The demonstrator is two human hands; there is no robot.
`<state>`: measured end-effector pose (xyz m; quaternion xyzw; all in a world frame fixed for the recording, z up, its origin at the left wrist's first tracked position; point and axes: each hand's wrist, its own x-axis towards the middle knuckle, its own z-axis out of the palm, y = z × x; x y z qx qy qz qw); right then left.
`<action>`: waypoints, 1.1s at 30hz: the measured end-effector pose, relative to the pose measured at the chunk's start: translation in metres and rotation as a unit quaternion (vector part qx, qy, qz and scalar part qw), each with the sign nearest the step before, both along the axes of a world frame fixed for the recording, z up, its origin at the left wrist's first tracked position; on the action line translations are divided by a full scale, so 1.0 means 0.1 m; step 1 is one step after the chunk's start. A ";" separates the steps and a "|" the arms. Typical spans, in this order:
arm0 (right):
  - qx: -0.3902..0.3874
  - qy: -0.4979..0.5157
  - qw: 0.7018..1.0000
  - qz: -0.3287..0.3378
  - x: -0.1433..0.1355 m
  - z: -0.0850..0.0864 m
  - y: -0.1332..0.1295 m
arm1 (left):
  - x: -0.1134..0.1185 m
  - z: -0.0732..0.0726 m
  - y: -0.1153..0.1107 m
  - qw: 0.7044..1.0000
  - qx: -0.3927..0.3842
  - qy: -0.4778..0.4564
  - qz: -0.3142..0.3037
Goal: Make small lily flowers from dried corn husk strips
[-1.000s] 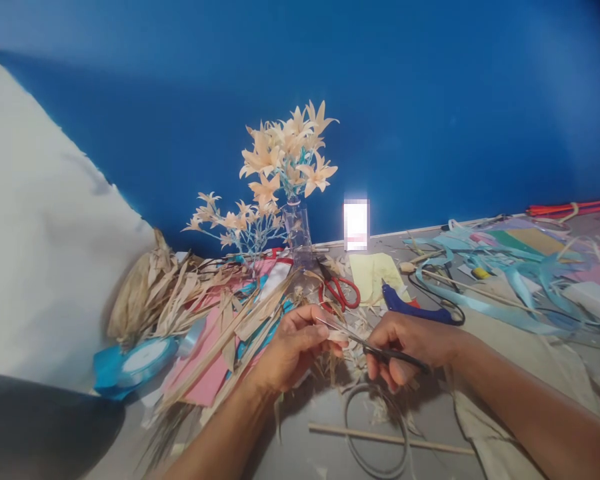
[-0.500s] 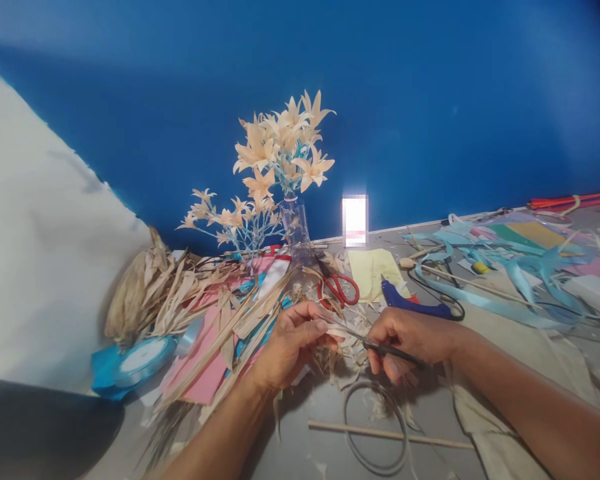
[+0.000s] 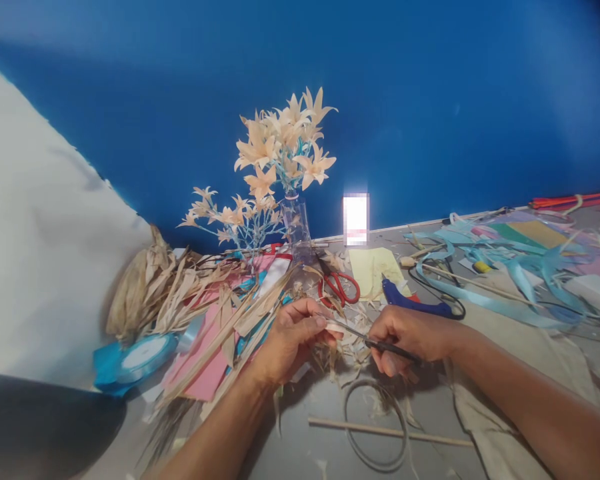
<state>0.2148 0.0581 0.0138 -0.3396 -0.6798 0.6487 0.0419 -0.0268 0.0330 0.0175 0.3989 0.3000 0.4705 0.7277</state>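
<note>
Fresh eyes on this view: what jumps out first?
Most likely the pale flowers rising from a clear container, upper middle, against the blue wall. To their lower right, a bright white rectangle stands out, too pixelated to identify. At lower centre, the right hand holds scissors, blades at a pale strip in the left hand.

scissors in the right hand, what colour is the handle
The scissors handle looks black or nearly so, best seen in the head view.

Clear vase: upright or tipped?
Upright: the clear vase stands mouth up by the blue wall, with pale flowers rising from its top.
</note>
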 end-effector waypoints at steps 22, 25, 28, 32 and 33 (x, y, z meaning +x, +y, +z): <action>0.048 0.197 0.920 -0.335 -0.33 -0.04 -0.16 | 0.26 -0.21 -0.13 0.996 -0.057 0.060 0.035; 0.074 0.182 0.929 -0.313 -0.32 0.01 -0.16 | 0.23 -0.18 -0.14 0.990 -0.003 0.132 0.043; 0.120 0.163 0.929 -0.308 -0.31 0.02 -0.16 | 0.22 -0.15 -0.15 0.985 0.016 0.167 0.027; 0.130 0.144 0.931 -0.309 -0.30 -0.02 -0.16 | 0.25 -0.18 -0.16 0.994 -0.022 0.109 -0.011; 0.124 0.143 0.933 -0.307 -0.30 -0.03 -0.16 | 0.26 -0.19 -0.16 0.995 -0.039 0.089 -0.019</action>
